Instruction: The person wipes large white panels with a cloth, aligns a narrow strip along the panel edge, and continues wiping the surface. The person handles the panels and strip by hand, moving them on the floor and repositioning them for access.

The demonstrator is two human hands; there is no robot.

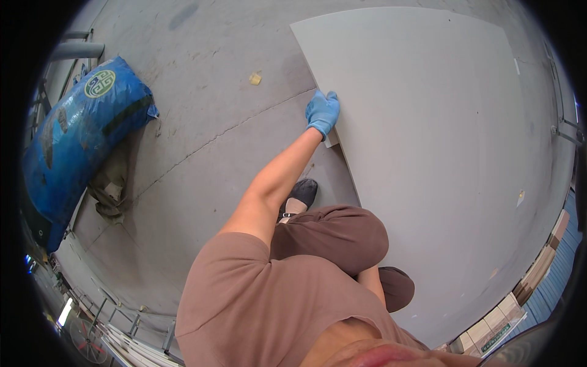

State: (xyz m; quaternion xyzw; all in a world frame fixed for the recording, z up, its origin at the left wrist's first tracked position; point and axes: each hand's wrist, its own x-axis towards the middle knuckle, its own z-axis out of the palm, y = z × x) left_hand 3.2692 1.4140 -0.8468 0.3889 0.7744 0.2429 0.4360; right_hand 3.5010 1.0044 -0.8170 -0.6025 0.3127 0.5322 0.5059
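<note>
A large flat pale grey panel [422, 110] takes up the right side of the head view, its long left edge running from the far corner toward my knees. My left hand [322, 113], in a blue glove, grips that edge with the fingers curled at it and the thumb side up. Just below the glove, a small light block [332, 140] shows under the panel's edge, beside a dark gap. Part of my right forearm [372, 285] passes behind my bent knee; the right hand itself is hidden.
A big blue plastic sack [85, 131] lies at left over crumpled drab cloth [112, 186]. A yellowish scrap [255, 78] rests on the cracked concrete floor [214, 104]. Stacked boards [501, 315] line the lower right, metal racks [131, 321] the lower left. My shoe [304, 191] is beside the panel.
</note>
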